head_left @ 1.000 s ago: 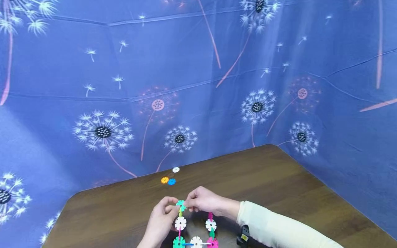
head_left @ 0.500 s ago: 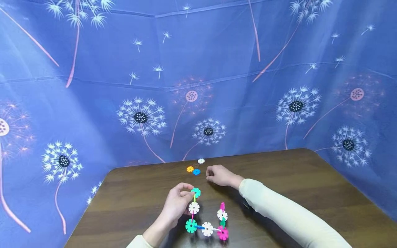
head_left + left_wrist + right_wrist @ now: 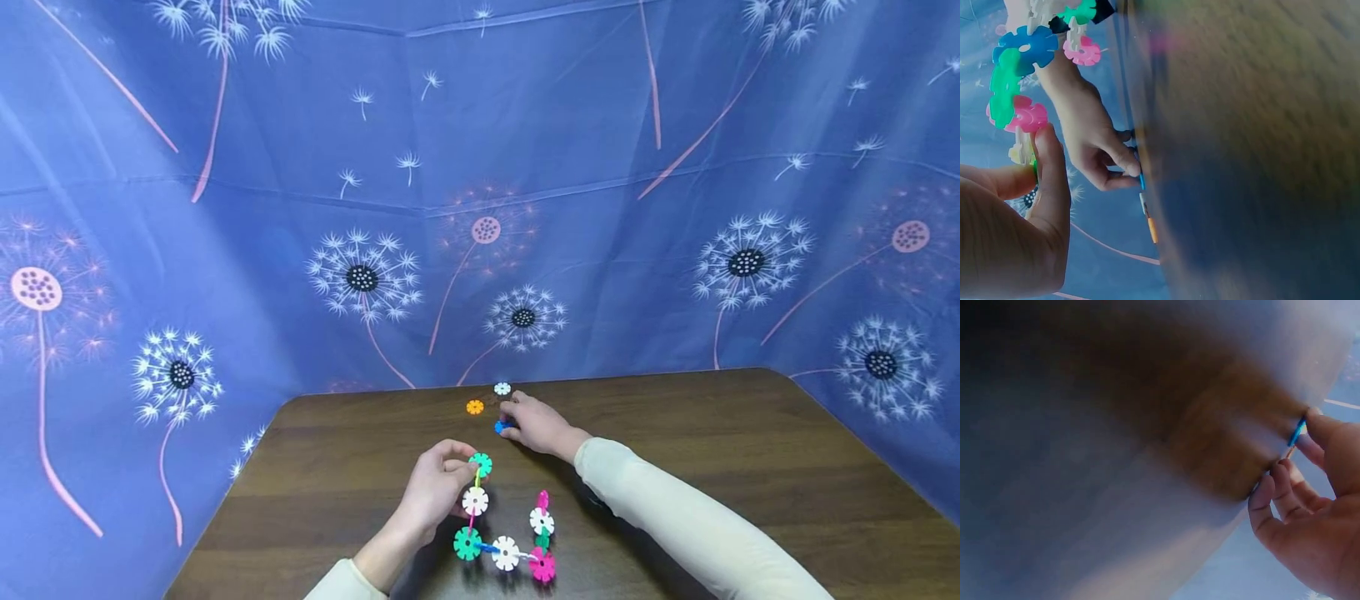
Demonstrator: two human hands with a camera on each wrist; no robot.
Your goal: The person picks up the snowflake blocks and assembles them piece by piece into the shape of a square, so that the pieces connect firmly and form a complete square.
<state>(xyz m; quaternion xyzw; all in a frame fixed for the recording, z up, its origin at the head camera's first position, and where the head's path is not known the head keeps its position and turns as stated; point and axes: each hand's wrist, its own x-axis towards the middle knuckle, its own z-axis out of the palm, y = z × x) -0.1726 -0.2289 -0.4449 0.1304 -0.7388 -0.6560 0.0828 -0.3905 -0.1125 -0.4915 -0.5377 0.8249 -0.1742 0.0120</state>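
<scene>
On the left, the left hand [image 3: 435,493] pinches the green disc [image 3: 483,465] at the far end of the left side of a chain [image 3: 506,553] of slotted discs, bent into three sides with a gap on the far side. Farther off, an orange disc [image 3: 475,407] lies on the table [image 3: 360,450], a white disc [image 3: 502,388] just right of and beyond it. Right of the orange one, the right hand [image 3: 538,425] pinches a blue disc [image 3: 499,427] between thumb and finger (whether it is off the wood, I cannot tell). Fetching the next piece seems the step in hand; the next move likely calls for bringing it slot-first to the green disc, held steady.
</scene>
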